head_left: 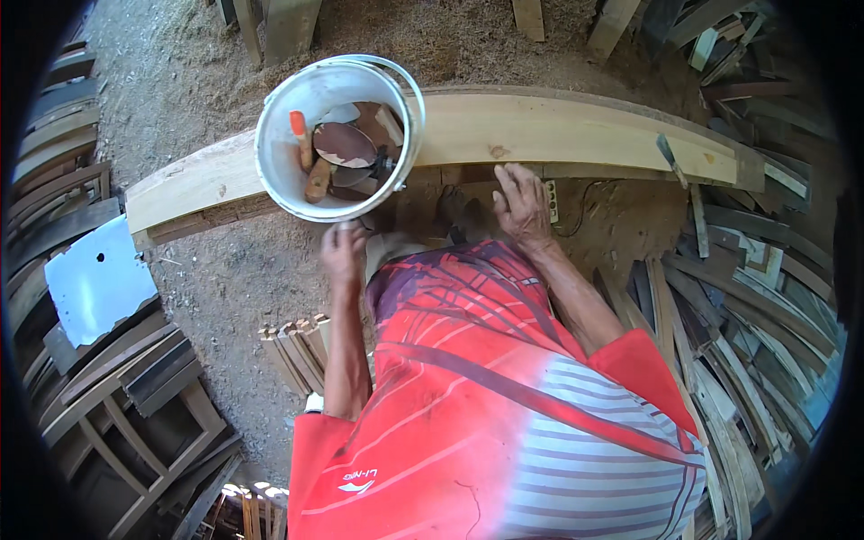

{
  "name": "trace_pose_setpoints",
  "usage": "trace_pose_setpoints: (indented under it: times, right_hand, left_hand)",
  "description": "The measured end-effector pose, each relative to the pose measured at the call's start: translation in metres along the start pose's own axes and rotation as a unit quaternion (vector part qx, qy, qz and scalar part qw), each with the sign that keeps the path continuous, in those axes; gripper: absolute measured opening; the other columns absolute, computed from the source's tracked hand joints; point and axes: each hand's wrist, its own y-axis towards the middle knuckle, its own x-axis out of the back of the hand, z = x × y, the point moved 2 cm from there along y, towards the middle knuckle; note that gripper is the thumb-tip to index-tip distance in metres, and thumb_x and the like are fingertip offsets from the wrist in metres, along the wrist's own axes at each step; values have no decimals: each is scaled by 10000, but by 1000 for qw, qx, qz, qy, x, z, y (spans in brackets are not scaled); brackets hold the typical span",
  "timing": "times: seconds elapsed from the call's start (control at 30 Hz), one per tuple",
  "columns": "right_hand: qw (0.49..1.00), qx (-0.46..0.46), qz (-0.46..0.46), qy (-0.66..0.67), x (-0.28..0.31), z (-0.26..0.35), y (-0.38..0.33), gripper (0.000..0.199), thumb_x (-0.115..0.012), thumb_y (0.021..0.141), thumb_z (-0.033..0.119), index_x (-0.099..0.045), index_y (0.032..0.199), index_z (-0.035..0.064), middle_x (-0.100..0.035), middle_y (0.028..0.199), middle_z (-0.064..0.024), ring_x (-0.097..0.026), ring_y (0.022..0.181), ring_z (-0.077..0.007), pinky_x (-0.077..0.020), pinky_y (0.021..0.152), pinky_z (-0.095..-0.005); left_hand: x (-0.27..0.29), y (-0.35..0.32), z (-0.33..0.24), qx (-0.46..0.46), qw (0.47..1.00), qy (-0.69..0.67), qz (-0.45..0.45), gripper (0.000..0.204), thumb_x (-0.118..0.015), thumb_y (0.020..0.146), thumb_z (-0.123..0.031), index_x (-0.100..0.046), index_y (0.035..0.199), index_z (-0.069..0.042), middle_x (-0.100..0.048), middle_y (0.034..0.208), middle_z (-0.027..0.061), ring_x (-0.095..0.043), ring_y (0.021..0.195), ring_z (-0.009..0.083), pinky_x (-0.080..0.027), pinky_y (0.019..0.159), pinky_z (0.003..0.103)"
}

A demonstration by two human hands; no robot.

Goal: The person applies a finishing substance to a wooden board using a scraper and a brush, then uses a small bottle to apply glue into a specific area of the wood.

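Observation:
A white plastic bucket (270, 175) with a raised handle stands on the left part of a long pale wooden plank bench (576, 129). Inside it lie a brown round disc (345, 145), a tool with an orange-tipped handle (300, 130), a wooden handle (318, 180) and other pieces I cannot make out. My left hand (345, 254) is just below the bucket's near side, blurred, its fingers partly hidden; whether it touches the bucket is unclear. Beside the bench's near edge, my right hand (522, 205) has its fingers stretched apart and holds nothing.
A flat blade tool (670, 160) lies across the bench's right end. Beneath the bench is a power strip (552, 202) with a dark cable. Stacked wood pieces (747, 342) crowd the right, and wooden frames (135, 432) the left, near a pale sheet (97, 279). Sawdust covers the ground.

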Motion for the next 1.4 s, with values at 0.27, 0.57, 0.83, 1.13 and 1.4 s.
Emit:
trace_pose_setpoints:
  times: [0.27,0.57,0.83,1.13,1.4]
  right_hand:
    - [997,54,31,-48,0,-25,6,713,-746,822,190,-484,1484,214,-414,1466,-164,-407,1348,-363,-320,1107,-532]
    - [1000,-19,-1,-11,-6,-22,12,722,-750,796,181,-492,1470,165,-435,1461,-142,-397,1352,-348,-319,1100,-526]
    - [999,-31,-7,-6,-8,-15,16,708,-732,799,171,-498,1467,170,-429,1466,-163,-399,1343,-371,-315,1097,-541]
    - [1000,-24,12,13,0,-20,23,702,-719,833,161,-488,1493,227,-413,1484,-171,-402,1343,-362,-328,1095,-521]
    - [998,28,24,-42,-4,-29,21,707,-721,830,160,-489,1493,242,-409,1493,-146,-401,1337,-349,-324,1093,-508]
  left_hand:
    - [-168,-55,-53,-447,785,404,146,478,-712,899,-210,-575,1328,-48,-545,1378,190,-451,1358,383,-380,1129,475]
    - [-219,-41,-51,-501,703,485,137,702,-754,810,-231,-494,1447,-93,-356,1539,240,-274,1445,486,-221,1189,580]
    - [-220,-42,-45,-494,701,495,139,762,-737,795,-240,-456,1492,-120,-302,1567,235,-229,1465,472,-158,1209,575]
    - [-222,-43,-43,-497,703,493,125,813,-740,771,-234,-424,1512,-122,-298,1569,233,-222,1470,468,-160,1207,577]
    - [-221,-43,-43,-501,693,502,131,812,-734,776,-226,-417,1518,-141,-278,1580,237,-222,1464,489,-156,1205,589]
